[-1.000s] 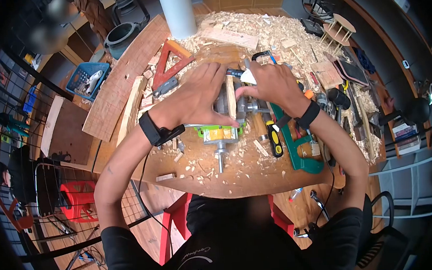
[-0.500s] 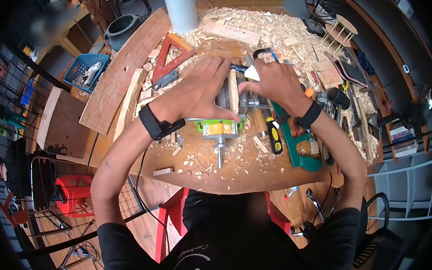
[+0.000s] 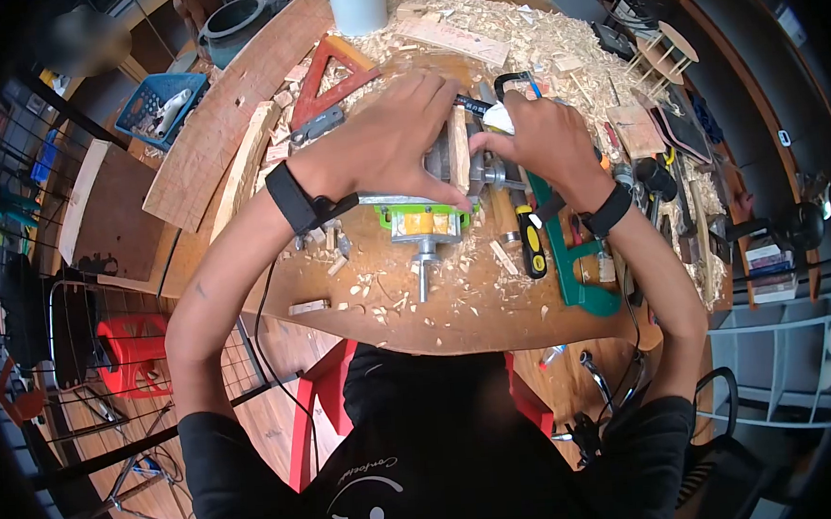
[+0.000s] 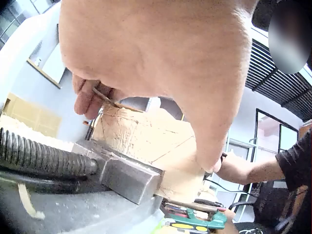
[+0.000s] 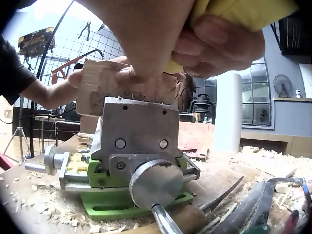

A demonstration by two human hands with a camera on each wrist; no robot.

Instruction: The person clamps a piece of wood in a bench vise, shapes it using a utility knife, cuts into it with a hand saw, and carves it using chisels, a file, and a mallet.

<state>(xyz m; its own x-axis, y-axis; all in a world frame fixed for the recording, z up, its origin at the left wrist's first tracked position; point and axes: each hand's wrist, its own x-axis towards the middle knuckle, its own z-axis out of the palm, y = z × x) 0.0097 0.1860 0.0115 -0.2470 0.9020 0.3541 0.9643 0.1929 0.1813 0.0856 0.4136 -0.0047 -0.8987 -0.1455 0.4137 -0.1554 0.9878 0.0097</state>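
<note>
A pale wood block stands clamped in a metal vise with a green base. My left hand spans the block, thumb pressed on its near end and fingers at its far end beside a thin blade. My right hand grips something yellow, apparently a tool's handle; its thumb touches the block's side. A black part with lettering shows between the hands; the fingers partly hide it.
Right of the vise lie a yellow-and-black tool and a green-handled saw. Shavings cover the table's far side. A red triangle frame, a long board and a blue basket are at left.
The head view has shifted, so the table and vise appear higher. Both hands keep their hold and have hardly moved against the vise.
</note>
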